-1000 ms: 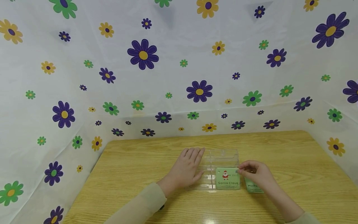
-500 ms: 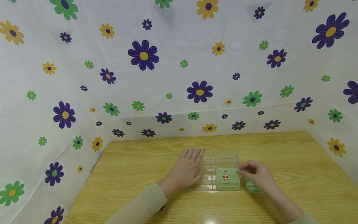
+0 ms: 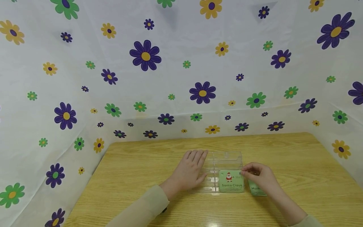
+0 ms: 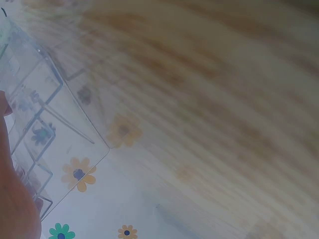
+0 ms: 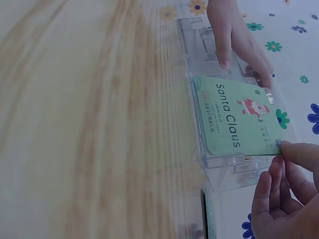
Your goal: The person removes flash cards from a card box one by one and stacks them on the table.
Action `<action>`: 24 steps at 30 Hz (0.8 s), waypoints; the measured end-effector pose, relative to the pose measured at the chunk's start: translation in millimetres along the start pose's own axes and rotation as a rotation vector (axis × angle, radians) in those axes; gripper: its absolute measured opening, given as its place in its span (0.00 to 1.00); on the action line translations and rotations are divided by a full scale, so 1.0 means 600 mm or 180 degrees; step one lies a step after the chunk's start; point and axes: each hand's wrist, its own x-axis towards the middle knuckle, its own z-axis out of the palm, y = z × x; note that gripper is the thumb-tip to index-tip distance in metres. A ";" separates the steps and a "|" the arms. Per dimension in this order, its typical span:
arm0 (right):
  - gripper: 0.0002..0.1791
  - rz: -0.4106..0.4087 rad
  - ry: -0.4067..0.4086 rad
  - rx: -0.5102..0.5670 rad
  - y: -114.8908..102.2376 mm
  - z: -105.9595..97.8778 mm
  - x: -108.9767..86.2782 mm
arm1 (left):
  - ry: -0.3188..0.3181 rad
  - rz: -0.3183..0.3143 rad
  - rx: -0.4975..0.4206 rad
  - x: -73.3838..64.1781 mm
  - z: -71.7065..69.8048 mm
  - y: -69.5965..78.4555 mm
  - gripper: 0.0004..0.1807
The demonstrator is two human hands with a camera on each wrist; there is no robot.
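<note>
A clear plastic organizer tray [image 3: 227, 155] with compartments lies on the table. My left hand [image 3: 187, 172] rests across its left part, fingers extended. In the right compartment sits a green flash card [image 3: 231, 182] printed "Santa Claus" with a red Santa picture. My right hand [image 3: 261, 175] pinches the card's upper right corner between thumb and fingers. The right wrist view shows that card [image 5: 234, 117] lying over the tray, its corner under my right thumb [image 5: 299, 151]. Partly hidden below my right hand is another green card [image 3: 256, 189], reading "Moth…".
The wooden table [image 3: 141, 164] runs back to a white flower-printed cloth [image 3: 175, 82], which also hangs at both sides. In the right wrist view, the edge of a green card or card stack [image 5: 208, 219] shows beside the tray.
</note>
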 end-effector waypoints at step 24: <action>0.12 0.0013 0.0023 0.0041 -0.004 -0.003 -0.005 | 0.0041 0.0005 -0.0062 0.000 -0.001 0.000 0.47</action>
